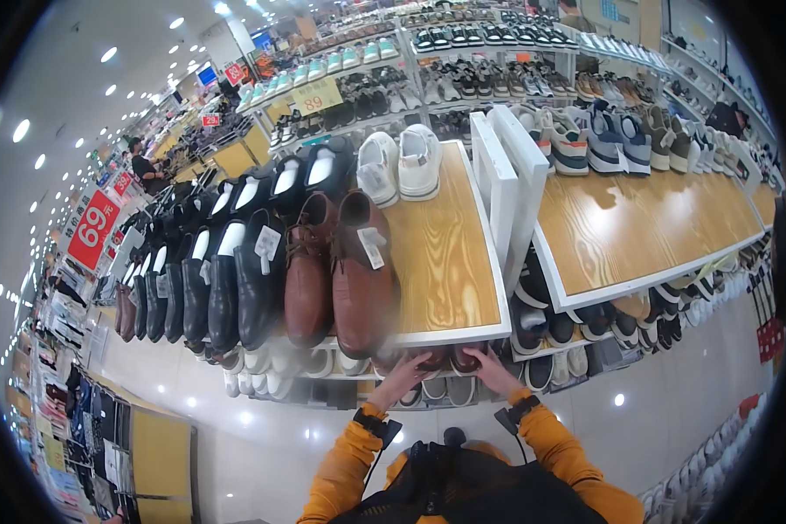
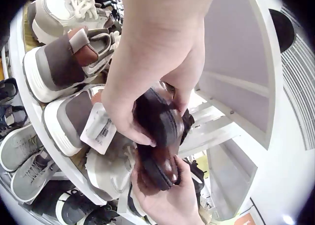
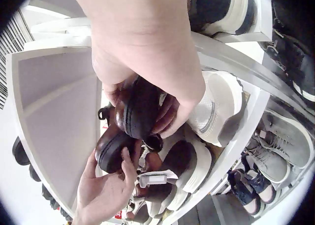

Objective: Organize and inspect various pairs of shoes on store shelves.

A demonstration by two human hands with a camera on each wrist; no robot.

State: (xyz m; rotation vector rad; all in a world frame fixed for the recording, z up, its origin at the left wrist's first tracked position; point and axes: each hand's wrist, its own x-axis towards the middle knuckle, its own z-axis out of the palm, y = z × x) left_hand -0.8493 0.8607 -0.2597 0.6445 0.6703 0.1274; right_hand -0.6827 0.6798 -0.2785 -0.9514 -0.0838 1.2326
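Note:
Both hands reach under the wooden display table (image 1: 450,262) to its lower shelf. My left hand (image 1: 402,377) grips the heel end of a dark brown leather shoe (image 2: 167,146), thumb on one side and fingers on the other. My right hand (image 1: 491,368) curls round the heel of a second brown shoe (image 3: 139,119), seen close up in the right wrist view. The two shoes (image 1: 450,358) lie side by side, touching. In the right wrist view the left hand (image 3: 106,185) cups its shoe (image 3: 110,153) from below.
Grey and white sneakers (image 2: 59,72) with a security tag (image 2: 98,129) crowd the lower shelf beside the hands. On top stand tan dress shoes (image 1: 358,271), black shoes (image 1: 236,271) and white sneakers (image 1: 402,162). A white divider (image 1: 506,175) separates a second table (image 1: 646,227).

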